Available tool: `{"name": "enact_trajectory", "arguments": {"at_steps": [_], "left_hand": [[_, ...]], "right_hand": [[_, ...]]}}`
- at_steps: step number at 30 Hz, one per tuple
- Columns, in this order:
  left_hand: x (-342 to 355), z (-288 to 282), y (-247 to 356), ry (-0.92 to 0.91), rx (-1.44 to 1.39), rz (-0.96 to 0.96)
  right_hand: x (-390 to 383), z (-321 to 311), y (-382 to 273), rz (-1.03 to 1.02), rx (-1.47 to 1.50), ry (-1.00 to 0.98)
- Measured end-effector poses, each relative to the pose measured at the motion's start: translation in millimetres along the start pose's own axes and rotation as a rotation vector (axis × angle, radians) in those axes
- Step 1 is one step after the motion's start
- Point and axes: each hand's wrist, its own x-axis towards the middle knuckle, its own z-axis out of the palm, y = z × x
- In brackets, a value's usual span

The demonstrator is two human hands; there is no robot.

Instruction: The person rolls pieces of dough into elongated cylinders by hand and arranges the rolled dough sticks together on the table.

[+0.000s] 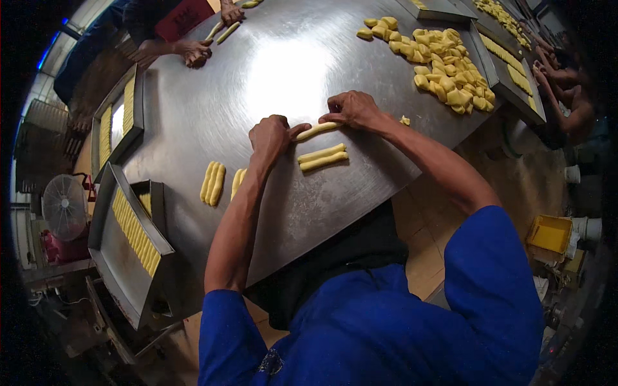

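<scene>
On the steel table (283, 212), a pale yellow dough roll (318, 130) lies slightly aslant between my hands. My left hand (273, 136) is closed at its left end, with the thumb stretched against the dough. At the right end sits my right hand (354, 110), fingers curled and thumb down on the dough. Two more dough rolls lie side by side as a pair (322, 157), just nearer to me. Left of my left forearm rests a group of dough rolls (212, 183); another group (237, 180) is partly covered by that forearm.
A heap of cut dough pieces (447, 67) lies at the far right, with a small scrap (405, 120) nearer. Metal trays of dough rolls stand at the left (132, 238) and right (508, 71). Across the table, a co-worker's hands (193, 53) handle dough strips. Other people are at right.
</scene>
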Motion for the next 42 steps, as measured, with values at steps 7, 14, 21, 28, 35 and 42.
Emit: {"name": "enact_trajectory", "arguments": {"at_steps": [7, 14, 21, 28, 35, 42], "left_hand": [[0, -1, -9, -0.031, -0.050, 0.003], [-37, 10, -12, 0.214, -0.387, 0.380], [-49, -12, -12, -0.077, -0.539, 0.229], [-62, -6, -16, -0.212, -0.499, 0.277], [-82, 2, -1, 0.046, -0.209, 0.394], [-87, 32, -21, 0.168, -0.375, 0.406]], "right_hand": [[-4, -8, 8, -0.045, 0.168, -0.086], [-44, 17, -13, -0.244, 0.232, 0.245], [-61, -14, -21, 0.039, 0.410, -0.094], [-67, -1, -27, -0.089, 0.201, -0.140], [-90, -10, -36, -0.173, 0.283, -0.127], [-77, -1, -51, -0.162, 0.050, -0.263]]}}
